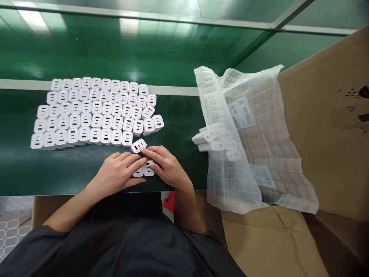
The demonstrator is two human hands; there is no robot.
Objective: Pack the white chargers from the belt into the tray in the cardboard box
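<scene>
Small cluster of white charger blocks [144,169] sits on the green bench top [86,169] at the near edge, just below the laid-out grid of chargers [95,113]. Left hand [119,173] lies over the cluster, fingers curled narrow around it. Right hand [167,167] closes in from the other side, fingertips pinching at the same blocks. One loose charger [138,145] lies tilted, touching the front row's end. Judgement: seat each block port-face up, square to its neighbour, pushing lightly so the row doesn't shift. Foam-wrapped stack [248,142] rests on the cardboard box [325,127] to the right.
</scene>
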